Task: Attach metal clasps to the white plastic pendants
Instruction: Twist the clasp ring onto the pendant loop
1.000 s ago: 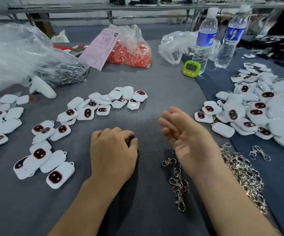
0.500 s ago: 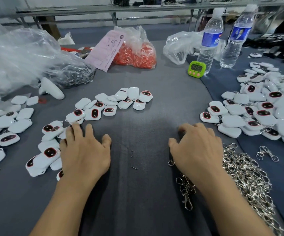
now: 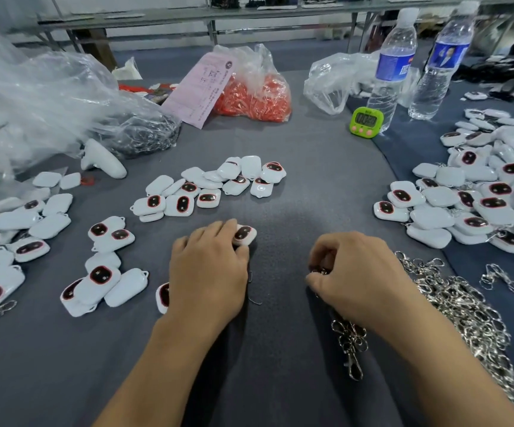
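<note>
This side of the green timer (image 3: pixel 366 122), gripping a pendant (image 3: pixel 244 234) in left hand (image 3: pixel 209 272), pinching a clasp (image 3: pixel 319 270) in right hand (image 3: pixel 354 278), not yet joined, with many bare to its left.

Head view, sole camera: wide-angle, worn on the person's head, facing forward and down over a grey table (image 3: pixel 280 380); left hand (image 3: pixel 209 272) and right hand (image 3: pixel 357 282) lie close beneath it, lower centre; water bottles (image 3: pixel 391 72) and metal shelf rail (image 3: pixel 157 13) mark the far edge, lines bowed by the lens
</note>
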Tool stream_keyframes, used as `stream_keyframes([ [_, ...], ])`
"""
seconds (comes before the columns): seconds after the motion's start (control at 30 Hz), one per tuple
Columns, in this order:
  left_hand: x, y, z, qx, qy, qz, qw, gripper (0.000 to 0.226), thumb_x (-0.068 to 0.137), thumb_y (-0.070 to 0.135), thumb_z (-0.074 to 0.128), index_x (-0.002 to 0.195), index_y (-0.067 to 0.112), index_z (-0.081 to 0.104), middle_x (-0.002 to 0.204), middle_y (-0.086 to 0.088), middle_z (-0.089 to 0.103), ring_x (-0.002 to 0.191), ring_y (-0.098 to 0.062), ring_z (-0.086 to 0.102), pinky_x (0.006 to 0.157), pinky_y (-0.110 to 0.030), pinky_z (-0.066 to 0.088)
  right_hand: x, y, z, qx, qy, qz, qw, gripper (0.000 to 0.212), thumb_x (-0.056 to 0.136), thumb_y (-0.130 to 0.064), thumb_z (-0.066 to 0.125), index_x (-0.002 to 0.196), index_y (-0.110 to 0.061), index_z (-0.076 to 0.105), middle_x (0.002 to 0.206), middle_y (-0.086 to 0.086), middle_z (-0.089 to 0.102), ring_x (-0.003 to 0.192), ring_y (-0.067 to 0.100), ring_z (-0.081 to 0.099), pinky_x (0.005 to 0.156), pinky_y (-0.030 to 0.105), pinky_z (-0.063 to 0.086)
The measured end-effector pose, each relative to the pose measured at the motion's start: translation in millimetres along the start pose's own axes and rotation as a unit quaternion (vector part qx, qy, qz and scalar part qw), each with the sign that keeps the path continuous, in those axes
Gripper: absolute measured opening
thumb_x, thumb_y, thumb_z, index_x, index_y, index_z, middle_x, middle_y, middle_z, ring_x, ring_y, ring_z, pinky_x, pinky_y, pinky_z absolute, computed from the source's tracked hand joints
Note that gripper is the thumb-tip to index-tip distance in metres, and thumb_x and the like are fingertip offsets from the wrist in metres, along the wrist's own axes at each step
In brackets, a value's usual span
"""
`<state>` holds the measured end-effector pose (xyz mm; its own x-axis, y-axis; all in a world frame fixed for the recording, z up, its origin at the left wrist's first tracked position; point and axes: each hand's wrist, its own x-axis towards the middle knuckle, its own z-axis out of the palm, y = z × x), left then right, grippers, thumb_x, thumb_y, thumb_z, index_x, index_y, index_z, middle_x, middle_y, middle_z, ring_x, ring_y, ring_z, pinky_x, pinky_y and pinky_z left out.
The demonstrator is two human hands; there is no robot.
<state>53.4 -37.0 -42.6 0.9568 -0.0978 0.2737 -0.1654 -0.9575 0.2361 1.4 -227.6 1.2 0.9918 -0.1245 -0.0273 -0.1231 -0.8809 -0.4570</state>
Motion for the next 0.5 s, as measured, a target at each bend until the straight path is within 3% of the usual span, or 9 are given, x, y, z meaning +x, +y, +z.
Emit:
stream_keyframes([
  [0.13,0.0,3.8,-5.2,-0.067,0.025,-0.018,0.997,0.031,0.089,0.044,0.065,0.115,0.027,0.063,0.112,0.009,0.065,0.103,-0.017,0.053,0.087,-0.032,0.034,2.4,-0.1,3.8,0.006,0.019,-0.002,1.0,0.004,0.08,-0.024,0.068,0.08,-0.026,0.071,0.07,-0.01,0.069,0.079,0.017,0.066,0.076,0.031,0.054],
  [0.3,-4.3,13.4,-3.4,-0.119,-0.02,0.023,0.992,0.04,0.089,0.049,0.066,0.125,0.033,0.059,0.113,0.013,0.057,0.104,-0.012,0.049,0.083,-0.029,0.038,3.8,-1.1,17.8,0.049,0.058,-0.021,0.997,0.012,0.085,-0.02,0.067,0.083,-0.027,0.076,0.072,-0.007,0.072,0.076,0.02,0.068,0.074,0.035,0.058],
  [0.37,-6.7,17.9,-1.4,-0.114,-0.01,0.044,0.992,0.025,0.095,0.054,0.055,0.107,0.034,0.065,0.101,0.012,0.055,0.096,-0.013,0.051,0.075,-0.03,0.039,5.1,-2.8,24.5,0.126,0.084,-0.034,0.988,0.016,0.085,-0.015,0.071,0.08,-0.029,0.078,0.068,-0.013,0.071,0.07,0.008,0.068,0.071,0.027,0.057],
  [0.43,-6.9,18.9,-0.3,-0.126,0.007,0.014,0.992,0.044,0.099,0.061,0.044,0.076,0.027,0.06,0.08,0.009,0.054,0.078,-0.014,0.052,0.062,-0.032,0.034,6.8,-8.1,29.4,0.218,0.09,-0.034,0.971,0.019,0.083,-0.013,0.074,0.078,-0.03,0.079,0.067,-0.018,0.072,0.067,0.001,0.068,0.067,0.02,0.055],
  [0.5,-4.8,16.8,0.0,-0.14,0.027,-0.021,0.99,0.058,0.097,0.066,0.041,0.067,0.021,0.061,0.066,0.006,0.056,0.065,-0.014,0.051,0.056,-0.034,0.033,7.8,-13.6,31.7,0.315,0.067,-0.01,0.947,0.019,0.082,-0.014,0.075,0.078,-0.032,0.079,0.069,-0.014,0.075,0.064,0.004,0.07,0.07,0.033,0.061],
])
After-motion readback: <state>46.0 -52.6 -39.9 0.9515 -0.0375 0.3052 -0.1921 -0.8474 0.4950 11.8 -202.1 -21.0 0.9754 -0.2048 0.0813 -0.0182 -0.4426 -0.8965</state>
